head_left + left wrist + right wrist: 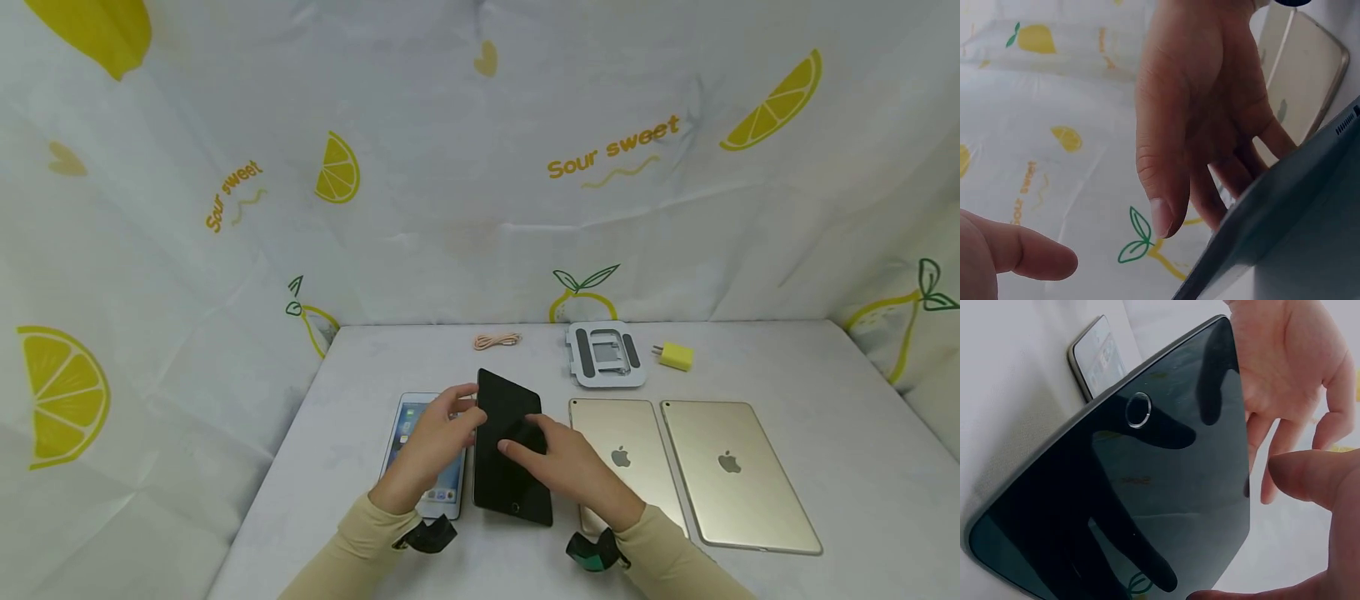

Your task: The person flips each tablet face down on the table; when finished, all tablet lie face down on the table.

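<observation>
A black tablet (pixel 508 487) with a round home button stands tilted in front of me, its left edge raised. My left hand (pixel 431 442) is at that raised edge. In the right wrist view the left hand (pixel 1291 369) has its straight fingers behind the tablet (pixel 1166 481), thumb apart from it. Over the dark screen is my right hand (pixel 572 467), thumb and fingers spread, mirrored in the glass. Left of the black tablet lies a white tablet (pixel 450 483) with its screen lit, partly covered by the left hand. The left wrist view shows the tablet's edge (pixel 1254 194) close up.
Two gold tablets (pixel 626 429) lie back up on the right, the nearer one partly under the right arm. Behind them are a grey folding stand (pixel 581 354) and a yellow plug charger (pixel 677 357). A coiled pinkish cable (pixel 497 341) lies at the back.
</observation>
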`<state>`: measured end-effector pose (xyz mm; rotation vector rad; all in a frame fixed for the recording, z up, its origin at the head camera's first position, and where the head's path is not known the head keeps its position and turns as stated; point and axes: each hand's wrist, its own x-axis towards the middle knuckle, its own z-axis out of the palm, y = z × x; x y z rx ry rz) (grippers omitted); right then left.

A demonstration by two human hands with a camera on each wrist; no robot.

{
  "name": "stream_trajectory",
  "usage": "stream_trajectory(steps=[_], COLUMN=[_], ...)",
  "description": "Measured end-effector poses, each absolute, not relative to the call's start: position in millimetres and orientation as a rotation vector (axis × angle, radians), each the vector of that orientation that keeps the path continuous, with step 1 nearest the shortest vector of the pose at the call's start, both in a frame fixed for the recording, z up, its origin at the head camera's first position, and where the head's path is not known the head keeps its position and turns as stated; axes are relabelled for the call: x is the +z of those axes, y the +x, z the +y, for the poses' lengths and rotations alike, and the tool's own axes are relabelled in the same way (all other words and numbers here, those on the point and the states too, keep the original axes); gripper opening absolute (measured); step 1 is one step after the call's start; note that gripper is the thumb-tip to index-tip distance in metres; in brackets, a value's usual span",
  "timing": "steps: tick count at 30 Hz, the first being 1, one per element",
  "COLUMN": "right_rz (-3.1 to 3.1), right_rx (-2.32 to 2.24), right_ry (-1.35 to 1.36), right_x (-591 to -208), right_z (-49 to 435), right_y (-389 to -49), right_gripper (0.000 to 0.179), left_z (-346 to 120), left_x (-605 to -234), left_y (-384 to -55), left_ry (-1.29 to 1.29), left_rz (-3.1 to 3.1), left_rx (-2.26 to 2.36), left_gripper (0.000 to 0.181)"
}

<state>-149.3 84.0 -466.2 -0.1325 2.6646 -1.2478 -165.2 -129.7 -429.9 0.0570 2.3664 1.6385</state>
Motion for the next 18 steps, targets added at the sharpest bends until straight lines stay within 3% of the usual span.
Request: stream_trajectory(steps=[18], right_rz=[2.586], right_rx=[-1.329], right_ry=[-0.119], right_x=[-467.1], right_z=[79.7], right_y=[-148.0], right_gripper=[0.08], left_z=[-129.7], left_x=[-427.7], left_y=[-163.9], left_ry=[0.047], left_rz=[2.349], left_rx=[1.699], left_gripper=[0.066])
